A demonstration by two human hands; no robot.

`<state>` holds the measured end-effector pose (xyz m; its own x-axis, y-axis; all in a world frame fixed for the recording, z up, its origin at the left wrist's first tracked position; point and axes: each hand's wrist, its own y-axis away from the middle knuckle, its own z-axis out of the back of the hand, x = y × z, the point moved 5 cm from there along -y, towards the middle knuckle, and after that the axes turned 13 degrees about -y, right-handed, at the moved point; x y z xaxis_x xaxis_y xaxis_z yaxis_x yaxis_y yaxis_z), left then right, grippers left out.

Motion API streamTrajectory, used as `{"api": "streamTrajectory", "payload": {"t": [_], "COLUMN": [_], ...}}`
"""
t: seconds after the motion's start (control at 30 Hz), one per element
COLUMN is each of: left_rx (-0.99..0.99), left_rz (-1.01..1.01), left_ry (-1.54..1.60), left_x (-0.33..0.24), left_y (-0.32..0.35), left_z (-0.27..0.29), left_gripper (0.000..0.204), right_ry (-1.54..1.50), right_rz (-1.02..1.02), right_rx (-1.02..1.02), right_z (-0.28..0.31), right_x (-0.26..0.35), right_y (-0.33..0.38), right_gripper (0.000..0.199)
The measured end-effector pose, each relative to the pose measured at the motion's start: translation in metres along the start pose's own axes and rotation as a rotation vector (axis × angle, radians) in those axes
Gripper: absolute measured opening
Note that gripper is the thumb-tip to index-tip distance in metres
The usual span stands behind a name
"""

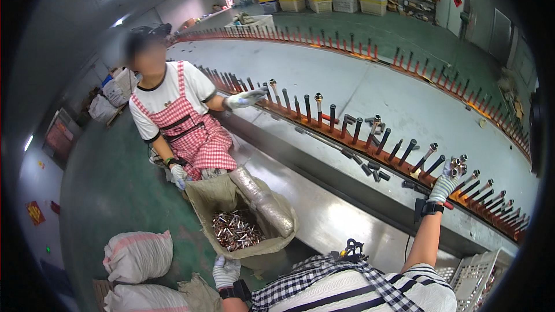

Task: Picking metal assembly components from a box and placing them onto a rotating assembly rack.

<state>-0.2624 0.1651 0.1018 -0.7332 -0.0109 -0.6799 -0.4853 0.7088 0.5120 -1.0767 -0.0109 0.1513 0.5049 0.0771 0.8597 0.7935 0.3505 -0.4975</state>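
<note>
the right hand (444,188), in a striped glove, is at the near edge of the bench (341,92), its fingers wrapped around a bunch of metal parts (458,165) with their round ends up. the bunch stands over the near row of pegs (380,144), mostly dark uprights on a rusty strip; a few carry shiny metal tips. short black sleeves (370,170) lie loose beside the strip.

the left hand (226,271), also gloved, is low at the near corner of the sack (203,214). its fingers are bent up to the cloth; one cannot tell whether they grip it. the open sack holds a heap of small metal pieces (236,231), with a clear plastic roll (263,202) along its right side.

across the sack a co-worker (179,121) in a red checked apron sits with one gloved hand at the sack's rim and the other stretched out by the pegs. a white crate (477,280) stands at the lower right, and stuffed white bags (139,255) lie on the green floor (87,179).
</note>
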Motion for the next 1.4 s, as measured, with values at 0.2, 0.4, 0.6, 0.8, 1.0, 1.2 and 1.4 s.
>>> {"api": "streamTrajectory", "payload": {"t": [0.2, 0.4, 0.6, 0.8, 1.0, 1.2, 1.4], "left_rx": [0.049, 0.092, 0.143, 0.073, 0.660, -0.009, 0.195], "left_rz": [0.053, 0.015, 0.146, 0.171, 0.248, 0.169, 0.641], "left_ry": [-0.007, -0.011, -0.011, 0.049, -0.154, -0.096, -0.104], "left_x": [-0.004, -0.037, -0.045, -0.040, -0.029, -0.022, -0.016], "left_y": [0.008, 0.027, 0.030, 0.020, -0.034, -0.016, 0.009], "left_z": [-0.005, -0.039, -0.037, -0.024, 0.000, 0.027, -0.021], "left_gripper": [0.025, 0.020, 0.011, 0.033, 0.031, 0.028, 0.024], "right_ry": [-0.600, -1.582, -0.420, -0.325, -0.400, -0.567, -0.170], "right_rz": [0.280, -0.575, 0.420, 0.106, 0.197, -0.022, -0.188], "right_rx": [0.014, 0.671, 1.770, 1.890, 0.998, 0.025, -0.003], "right_z": [-0.049, -0.148, -0.153, -0.164, -0.127, -0.065, -0.102], "right_x": [0.223, 0.324, 0.390, 0.314, 0.249, 0.212, 0.168], "right_y": [0.038, 0.218, 0.366, 0.366, 0.239, 0.141, 0.064], "right_gripper": [0.036, 0.036, 0.055, 0.052, 0.046, 0.060, 0.050]}}
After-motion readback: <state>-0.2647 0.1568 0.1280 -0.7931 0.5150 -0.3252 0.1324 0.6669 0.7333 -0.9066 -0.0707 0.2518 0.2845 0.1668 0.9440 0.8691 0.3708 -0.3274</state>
